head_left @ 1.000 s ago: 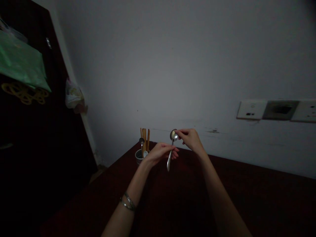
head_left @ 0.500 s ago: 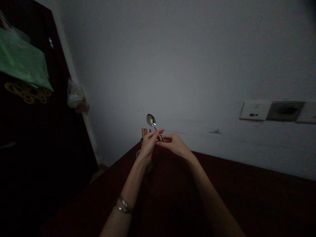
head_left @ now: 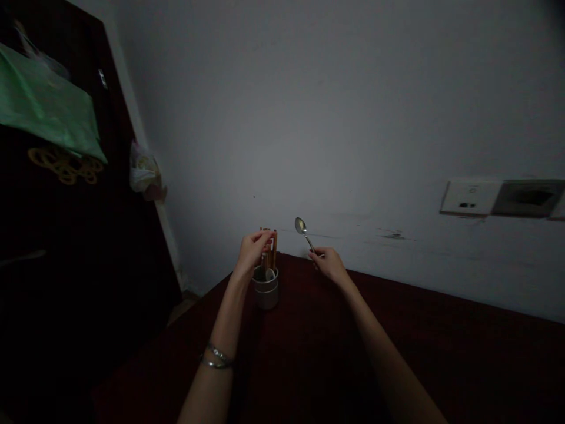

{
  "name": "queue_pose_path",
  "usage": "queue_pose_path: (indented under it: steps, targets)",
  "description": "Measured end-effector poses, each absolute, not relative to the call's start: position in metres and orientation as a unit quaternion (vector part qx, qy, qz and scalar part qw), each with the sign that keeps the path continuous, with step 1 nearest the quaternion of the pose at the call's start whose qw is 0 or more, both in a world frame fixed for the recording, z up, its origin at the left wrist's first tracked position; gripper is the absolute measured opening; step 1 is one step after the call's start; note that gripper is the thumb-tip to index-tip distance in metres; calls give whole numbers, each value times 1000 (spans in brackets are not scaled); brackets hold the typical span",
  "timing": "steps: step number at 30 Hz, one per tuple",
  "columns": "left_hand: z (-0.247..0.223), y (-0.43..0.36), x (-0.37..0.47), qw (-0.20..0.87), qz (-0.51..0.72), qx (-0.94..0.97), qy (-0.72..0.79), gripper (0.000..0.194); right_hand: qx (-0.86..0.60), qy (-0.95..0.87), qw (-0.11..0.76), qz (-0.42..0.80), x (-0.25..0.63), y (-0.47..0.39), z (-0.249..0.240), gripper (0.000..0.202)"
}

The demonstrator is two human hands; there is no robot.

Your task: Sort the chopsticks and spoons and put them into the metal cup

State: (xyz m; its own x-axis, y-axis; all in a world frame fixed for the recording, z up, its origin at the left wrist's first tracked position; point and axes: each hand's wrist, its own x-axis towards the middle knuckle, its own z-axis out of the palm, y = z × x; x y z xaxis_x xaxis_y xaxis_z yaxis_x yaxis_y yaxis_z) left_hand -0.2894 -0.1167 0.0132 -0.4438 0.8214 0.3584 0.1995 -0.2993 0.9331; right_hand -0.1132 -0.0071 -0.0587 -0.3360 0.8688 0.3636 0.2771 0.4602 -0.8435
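A metal spoon (head_left: 301, 226) slants up and left from my right hand (head_left: 329, 262), which is closed around the handle's lower end with the bowl at the top. My left hand (head_left: 251, 252) is empty, its fingers stretched out beside the tops of several wooden chopsticks (head_left: 274, 250). Whether those fingertips touch the chopsticks I cannot make out. The chopsticks stand upright in a grey cylindrical holder (head_left: 267, 294), below and partly behind my left hand. A pale spoon-like piece (head_left: 269, 274) shows at the holder's mouth.
The dark red table (head_left: 309, 330) meets a grey wall (head_left: 309, 118) at the back. On the wall at right is a white socket plate (head_left: 471, 197). A dark door (head_left: 106, 235) at left carries a green cloth (head_left: 48, 106), and a plastic bag (head_left: 143, 171) hangs beside it.
My left hand has let go of the spoon and moved left to the chopsticks. My right hand has carried the spoon right, and the holder shows more fully.
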Motion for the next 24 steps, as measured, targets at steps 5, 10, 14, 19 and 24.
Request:
queue_pose_path:
  steps: [5,10,14,19,24]
  targets:
    - [4,-117,-329,164,686,407,580,32,-489,-793,310,189,-111,12,-114,19]
    - [-17,-107,-347,164,651,393,628,29,-556,-798,203,114,-117,13,-145,20]
    - [-30,-101,-349,172,625,396,650,23,-548,-811,179,96,-118,15,-156,22]
    - [-39,-98,-353,197,594,389,675,17,-539,-817,179,95,-117,20,-162,23]
    - [-48,-97,-357,242,597,370,670,15,-524,-824,187,108,-112,21,-163,25]
